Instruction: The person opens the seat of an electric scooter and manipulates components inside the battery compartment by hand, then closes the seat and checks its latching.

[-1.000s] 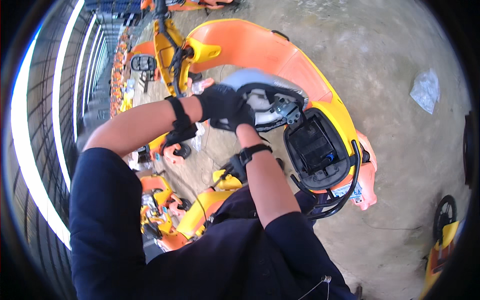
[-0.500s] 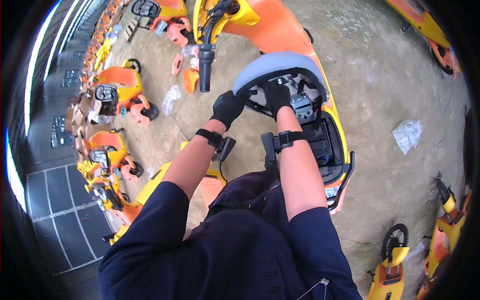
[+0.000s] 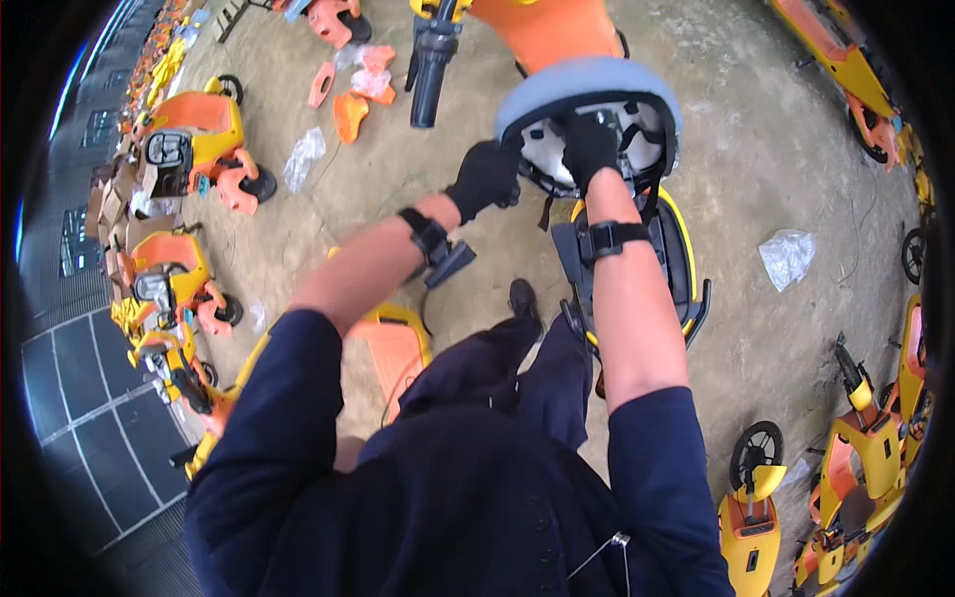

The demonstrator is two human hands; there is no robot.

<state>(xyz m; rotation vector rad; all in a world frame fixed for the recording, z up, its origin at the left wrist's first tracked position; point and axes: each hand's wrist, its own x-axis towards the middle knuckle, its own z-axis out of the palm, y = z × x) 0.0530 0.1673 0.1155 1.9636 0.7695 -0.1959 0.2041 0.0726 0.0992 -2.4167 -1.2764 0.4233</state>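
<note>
A grey padded scooter seat (image 3: 587, 78) is tipped up, its white and black underside facing me. My right hand (image 3: 590, 147), in a black glove, reaches into that underside; its fingers are mostly hidden there. At the seat's left rim is my left hand (image 3: 485, 179), also gloved in black. Its fingers are curled closed, and I cannot make out what they hold, if anything. Dark straps hang from the lower rim. Below the seat, the black storage compartment (image 3: 678, 249) of the yellow and orange scooter (image 3: 552, 32) is partly covered by my right forearm.
A black handlebar grip (image 3: 430, 80) juts out ahead. On the concrete floor lie an orange body panel (image 3: 350, 116), a clear plastic bag (image 3: 304, 159) and another plastic bag (image 3: 787, 259). More scooters (image 3: 199, 129) stand along the left, with yellow scooter parts (image 3: 753, 537) at lower right.
My view has shifted; the seat appears higher and farther right. My left hand has turned and drawn slightly away from the rim, while my right hand stays inside the seat's underside.
</note>
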